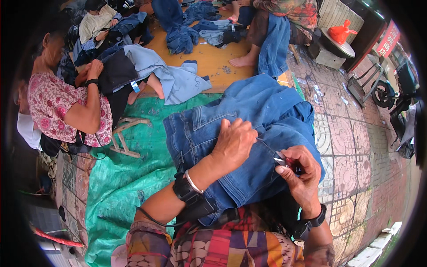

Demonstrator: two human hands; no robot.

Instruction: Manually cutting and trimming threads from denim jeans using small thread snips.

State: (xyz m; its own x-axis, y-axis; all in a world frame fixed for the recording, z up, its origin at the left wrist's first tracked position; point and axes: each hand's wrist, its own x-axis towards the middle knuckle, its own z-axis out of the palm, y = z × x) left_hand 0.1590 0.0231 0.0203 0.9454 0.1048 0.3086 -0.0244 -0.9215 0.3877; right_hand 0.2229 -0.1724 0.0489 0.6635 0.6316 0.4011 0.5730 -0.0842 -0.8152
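Observation:
Blue jeans [271, 111] lie bunched across my lap, with a stitched pocket and seams showing on the left part. My left hand [233, 144] is closed over the middle of the denim, its fingertips pinching at the cloth; a thread between them is too fine to make out. In my right hand [304, 171] is a small pair of thread snips [279, 160]. Their pale pointed blades stand apart and point left toward my left hand, just above the denim. My fingers mostly hide the reddish handle.
A green tarp [120, 200] covers the ground at left, with a wooden folding stool [126, 138] on it. Beside it a person [69, 104] works on dark and light denim. Others sit around a yellow board [213, 71] with jeans. Paving [347, 147] runs along the right.

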